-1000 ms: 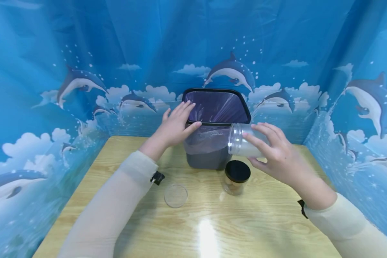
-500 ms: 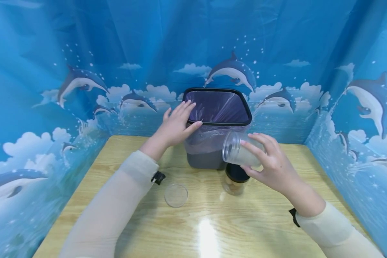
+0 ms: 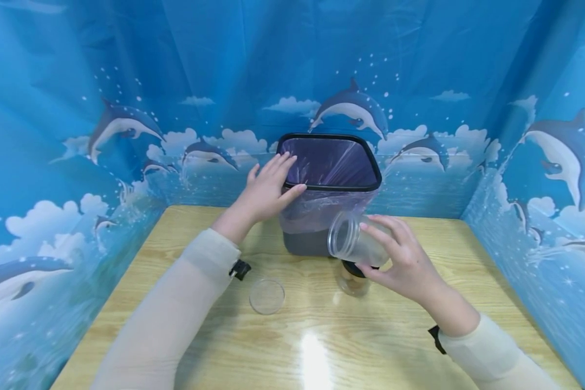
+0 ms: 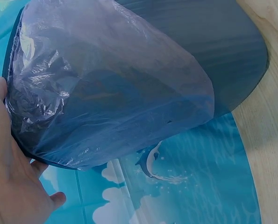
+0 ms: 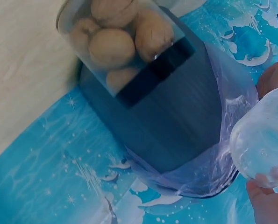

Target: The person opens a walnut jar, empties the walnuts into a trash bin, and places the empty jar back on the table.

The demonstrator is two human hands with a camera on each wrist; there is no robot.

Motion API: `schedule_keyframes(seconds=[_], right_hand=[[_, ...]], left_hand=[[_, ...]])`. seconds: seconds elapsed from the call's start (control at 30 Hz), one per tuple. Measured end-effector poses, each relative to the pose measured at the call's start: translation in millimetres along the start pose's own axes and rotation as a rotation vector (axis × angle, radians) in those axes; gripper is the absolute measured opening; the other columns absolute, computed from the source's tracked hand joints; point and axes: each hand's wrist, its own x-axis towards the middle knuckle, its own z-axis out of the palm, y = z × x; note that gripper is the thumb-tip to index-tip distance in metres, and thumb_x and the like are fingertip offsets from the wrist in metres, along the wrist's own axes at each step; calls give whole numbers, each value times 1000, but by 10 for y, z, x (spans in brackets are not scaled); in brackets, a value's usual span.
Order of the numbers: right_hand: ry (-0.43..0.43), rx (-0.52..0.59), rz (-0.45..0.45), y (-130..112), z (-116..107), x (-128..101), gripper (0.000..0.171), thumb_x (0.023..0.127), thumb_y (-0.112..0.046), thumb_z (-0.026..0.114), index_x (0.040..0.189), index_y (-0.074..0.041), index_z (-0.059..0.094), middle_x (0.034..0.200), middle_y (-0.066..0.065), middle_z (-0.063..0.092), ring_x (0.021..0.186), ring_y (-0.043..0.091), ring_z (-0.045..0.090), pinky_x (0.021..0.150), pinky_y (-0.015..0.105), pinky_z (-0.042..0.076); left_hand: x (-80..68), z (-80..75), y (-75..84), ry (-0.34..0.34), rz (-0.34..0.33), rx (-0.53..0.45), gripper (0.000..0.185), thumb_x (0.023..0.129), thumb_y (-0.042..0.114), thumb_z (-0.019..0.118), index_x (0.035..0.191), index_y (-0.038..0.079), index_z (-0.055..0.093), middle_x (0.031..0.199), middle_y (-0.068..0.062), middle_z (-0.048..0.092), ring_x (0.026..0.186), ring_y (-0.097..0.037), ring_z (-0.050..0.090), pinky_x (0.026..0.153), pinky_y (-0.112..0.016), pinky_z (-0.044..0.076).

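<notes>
My left hand (image 3: 268, 189) rests at the left front corner of a dark bin (image 3: 302, 241), fingers spread straight across its black rim. A translucent purple bag (image 4: 143, 84) lines the bin and folds down outside it. In my right hand (image 3: 407, 257) is a clear plastic jar (image 3: 363, 241), gripped between thumb and fingers. It is tipped on its side, mouth to the left, and looks empty. Below it stands a black-lidded jar (image 3: 353, 284), partly hidden; the right wrist view shows round brown walnut-like pieces (image 5: 111, 48) inside.
A clear round disc (image 3: 267, 296) lies flat on the wooden table (image 3: 253, 346), left of the black-lidded jar. A blue dolphin-print curtain (image 3: 214, 65) closes in the back and both sides, close behind the bin.
My right hand has brought the clear jar down and left, toward me, from beside the bin to over the black-lidded jar. The left hand stays at the bin's rim.
</notes>
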Motion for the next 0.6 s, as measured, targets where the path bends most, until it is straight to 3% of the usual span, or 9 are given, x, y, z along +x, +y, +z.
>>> schedule_keyframes(seconds=[0.17, 0.33, 0.6], right_hand=[[-2, 60, 35, -25, 92, -49, 64, 87, -40, 69, 135, 0, 56, 131, 26, 54, 116, 44, 52, 112, 28, 31], [-4, 83, 61, -48, 161, -104, 74, 74, -32, 75, 135, 3, 54, 130, 26, 55, 116, 41, 52, 112, 25, 31], [-6, 114, 102, -87, 258, -173, 75, 81, -45, 73, 135, 3, 53, 128, 25, 55, 116, 38, 53, 112, 25, 31]], left_hand=[[-16, 3, -6, -3, -4, 13, 81, 99, 71, 29, 162, 24, 11, 168, 0, 8, 154, -23, 3, 118, -61, 2], [-18, 7, -3, 5, 1, 0, 81, 99, 70, 29, 162, 23, 13, 168, -1, 8, 154, -22, 3, 119, -60, 1], [-6, 2, 3, 6, 5, -2, 81, 99, 71, 28, 162, 23, 13, 168, 1, 7, 154, -23, 4, 119, -60, 2]])
